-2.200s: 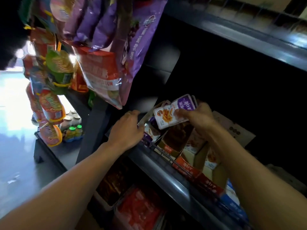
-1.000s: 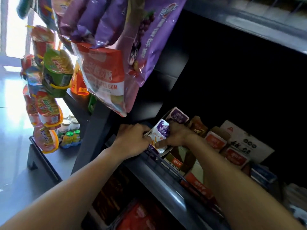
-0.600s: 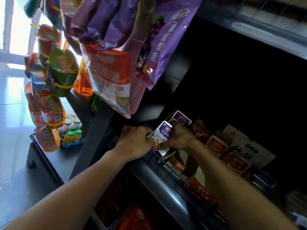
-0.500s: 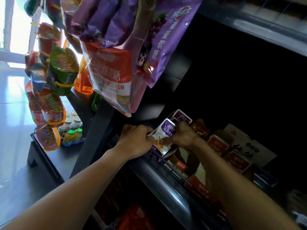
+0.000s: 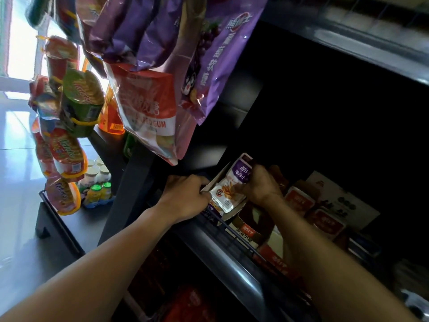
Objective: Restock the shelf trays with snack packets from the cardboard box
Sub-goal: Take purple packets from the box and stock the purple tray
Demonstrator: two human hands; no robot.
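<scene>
- Fingers of the right hand [image 5: 260, 187] are curling round a white-and-purple snack packet [image 5: 232, 184], pinching it near its purple top.
- The packet is standing tilted inside an open-topped tray [image 5: 234, 211] at the left end of the shelf, its lower edge down in the tray.
- The left hand [image 5: 185, 196] is gripping the tray's left wall with curled fingers, its knuckles touching the packet's lower left corner.
- More trays with red-labelled packets [image 5: 299, 201] are sitting in a row just to the right along the shelf rail [image 5: 239, 240].
- Large purple bags [image 5: 218, 56] and a red-and-white bag [image 5: 146, 112] are hanging above the hands.
- Small bottles [image 5: 97, 182] are standing on a low stand well to the left.
</scene>
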